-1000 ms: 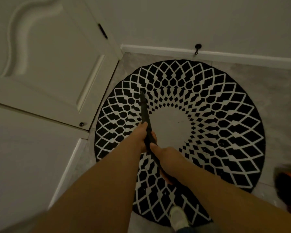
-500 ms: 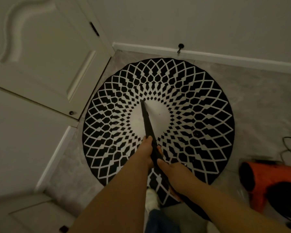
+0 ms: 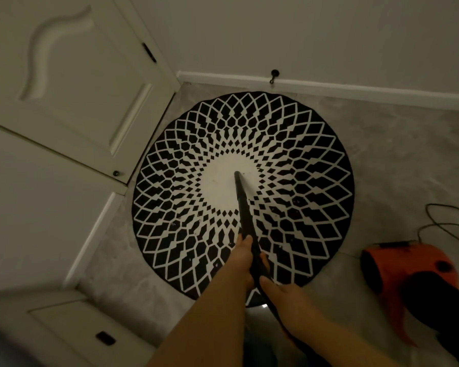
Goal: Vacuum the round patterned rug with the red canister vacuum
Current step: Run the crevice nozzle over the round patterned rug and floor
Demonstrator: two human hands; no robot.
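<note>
The round black-and-white patterned rug lies on the grey floor in the room's corner. A black vacuum wand slants down from my hands, and its tip rests on the rug's white centre. My left hand grips the wand further down its shaft. My right hand holds it just behind, closer to me. The red canister vacuum sits on the floor at the right, beside the rug's edge.
A white door stands open at the left, with a door stop on the far skirting board. A thin cable loops on the floor behind the canister. A white cabinet front is at the lower left.
The view has pulled back from the rug, bringing the whole canister into sight. The wand tip has moved from the rug's left patterned ring onto the white centre.
</note>
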